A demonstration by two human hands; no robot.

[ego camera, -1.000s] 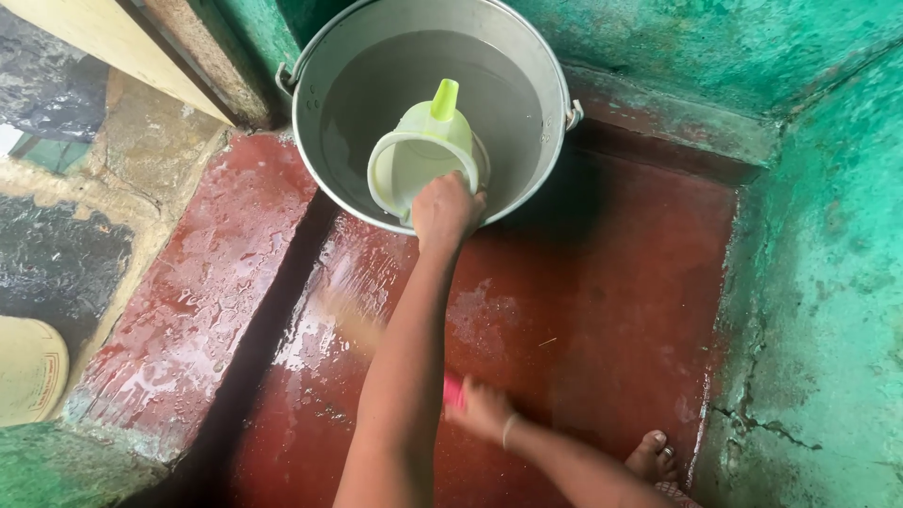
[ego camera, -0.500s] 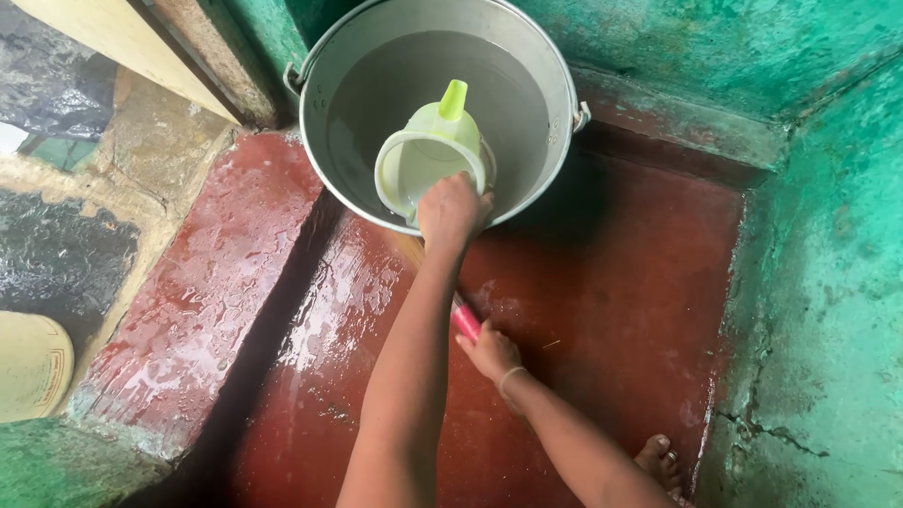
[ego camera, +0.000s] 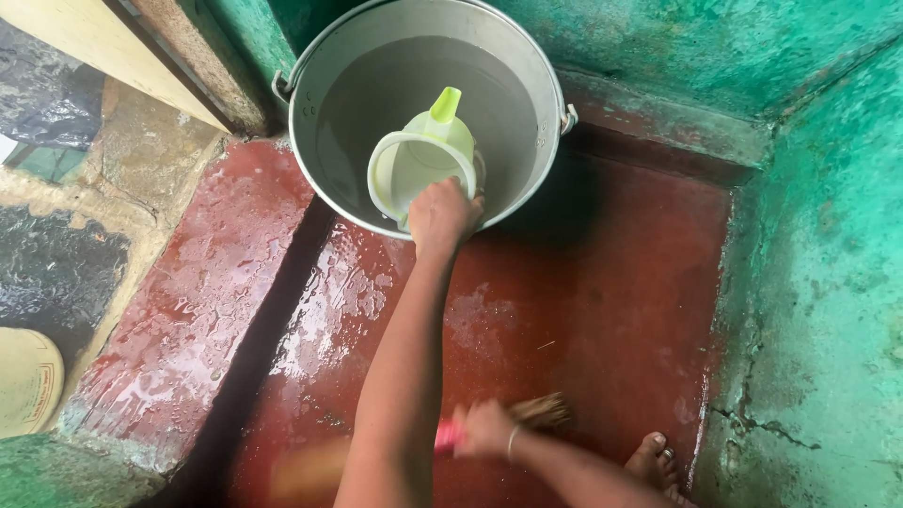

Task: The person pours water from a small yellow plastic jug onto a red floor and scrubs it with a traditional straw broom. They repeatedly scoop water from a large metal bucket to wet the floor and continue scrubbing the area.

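A steel bucket (ego camera: 557,79) holding water stands at the far end of the wet red floor (ego camera: 602,301). Inside it sits a pale green plastic jug (ego camera: 423,160) with a spout. My left hand (ego camera: 442,212) reaches over the bucket's near rim and grips the jug's near edge. Low in the view, my right hand (ego camera: 484,428) is closed around the pink handle (ego camera: 449,435) of a short broom, blurred by motion. The broom's brown bristles (ego camera: 543,411) lie on the floor just right of that hand.
Rough green walls (ego camera: 818,282) close off the right and far sides, with a crack low on the right. A raised wet red step (ego camera: 207,282) runs along the left. A cream round object (ego camera: 23,381) lies at bottom left. My bare foot (ego camera: 651,456) stands at bottom right.
My right hand has swept the broom from the middle of the floor back toward me and to the right. My left hand stays on the jug in the bucket.
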